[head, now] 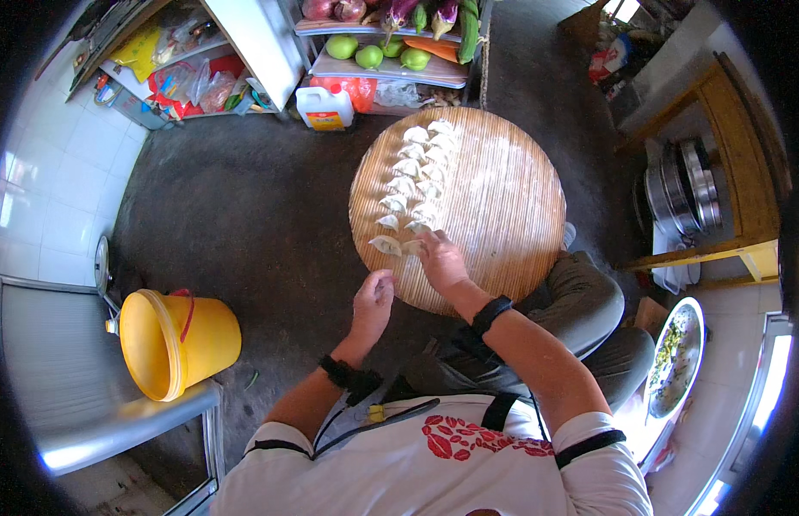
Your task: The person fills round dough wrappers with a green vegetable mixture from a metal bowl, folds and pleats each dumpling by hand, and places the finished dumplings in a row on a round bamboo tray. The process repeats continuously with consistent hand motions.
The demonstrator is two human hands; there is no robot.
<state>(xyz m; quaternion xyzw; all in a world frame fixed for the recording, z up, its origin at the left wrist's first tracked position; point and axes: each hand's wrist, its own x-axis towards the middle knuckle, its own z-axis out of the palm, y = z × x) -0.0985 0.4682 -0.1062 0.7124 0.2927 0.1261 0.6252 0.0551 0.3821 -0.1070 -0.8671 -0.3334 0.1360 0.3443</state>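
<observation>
A round board of slatted wood or reed (502, 213), dusted with white flour, lies before me. Two rows of folded dumplings (407, 169) run down its left part. At their near end, my right hand (443, 261) pinches one dumpling (412, 247) on or just above the board; its fingers hide part of it. Beside that sits another dumpling (386, 245). My left hand (373, 300) hovers by the board's near left edge with its fingers loosely curled. No object shows in it, though the inside of the palm is partly hidden.
A yellow bucket (209, 342) stands at left. Beyond the board are a white jug (324, 108) and a shelf (389, 69) of vegetables. A metal basin (696, 322) holding chopped green filling is to my right, below a wooden rack (738, 129) with steel pots (680, 187).
</observation>
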